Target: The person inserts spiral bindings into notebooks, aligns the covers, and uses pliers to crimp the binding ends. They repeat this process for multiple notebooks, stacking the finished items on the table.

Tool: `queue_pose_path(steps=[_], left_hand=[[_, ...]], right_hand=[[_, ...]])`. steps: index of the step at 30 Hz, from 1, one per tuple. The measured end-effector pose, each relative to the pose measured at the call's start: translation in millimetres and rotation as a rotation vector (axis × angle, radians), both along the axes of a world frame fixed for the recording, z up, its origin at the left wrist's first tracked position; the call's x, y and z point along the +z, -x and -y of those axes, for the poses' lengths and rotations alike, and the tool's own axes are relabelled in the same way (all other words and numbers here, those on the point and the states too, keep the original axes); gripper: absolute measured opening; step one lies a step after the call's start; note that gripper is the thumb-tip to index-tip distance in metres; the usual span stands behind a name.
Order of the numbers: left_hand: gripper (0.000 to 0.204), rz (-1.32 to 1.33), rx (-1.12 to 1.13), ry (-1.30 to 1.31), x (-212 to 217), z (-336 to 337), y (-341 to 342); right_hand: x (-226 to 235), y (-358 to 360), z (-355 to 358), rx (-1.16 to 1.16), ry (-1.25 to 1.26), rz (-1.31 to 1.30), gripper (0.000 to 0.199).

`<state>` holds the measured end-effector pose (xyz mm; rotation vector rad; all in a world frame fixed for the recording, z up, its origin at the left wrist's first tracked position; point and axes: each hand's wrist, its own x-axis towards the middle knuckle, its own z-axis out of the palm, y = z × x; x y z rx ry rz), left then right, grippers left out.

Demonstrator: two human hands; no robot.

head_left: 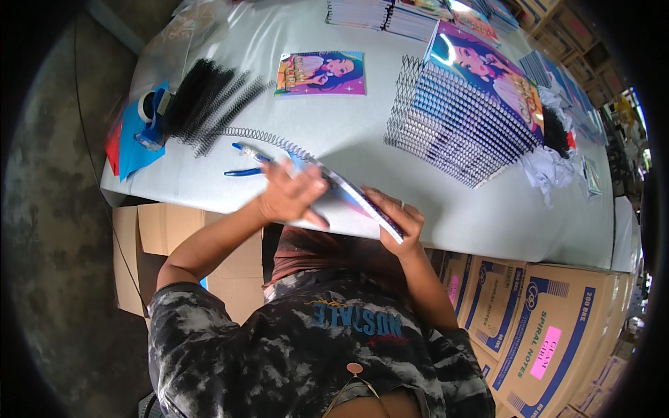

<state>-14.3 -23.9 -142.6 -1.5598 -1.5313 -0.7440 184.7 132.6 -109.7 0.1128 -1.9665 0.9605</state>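
Observation:
A thin notebook [352, 193] is tilted above the table's near edge, its punched spine edge facing up. My right hand [402, 217] grips its near end, with a ring on one finger. A dark wire spiral coil [261, 135] runs into the far end of the spine, its loose length curving away to the left. Beside that edge my left hand [296, 191] is smeared by motion, its fingers stretched and apart; whether it touches the coil I cannot tell. Blue-handled pliers [244, 171] lie just left of it, their head partly hidden behind the hand.
A heap of black spiral coils [209, 97] lies at left, near a blue tape dispenser [150, 118]. A single notebook cover [320, 73] lies at the back. At right stands a stack of coil-bound notebooks [460, 115] beside crumpled white paper [547, 171]. Cardboard boxes [536, 334] stand below right.

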Motion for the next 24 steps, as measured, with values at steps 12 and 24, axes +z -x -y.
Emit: queue_pose_path(steps=[12,24], left_hand=[[0.118,0.228,0.001,-0.149,26.9,-18.9,25.7],[0.110,0.160,-0.238,0.300,4.3,-11.1,-50.8]], right_hand=[[4.5,2.9,2.1,0.118,-0.021,-0.006,0.028],[1.6,0.5,-0.7,0.013,0.041,0.029,0.039]])
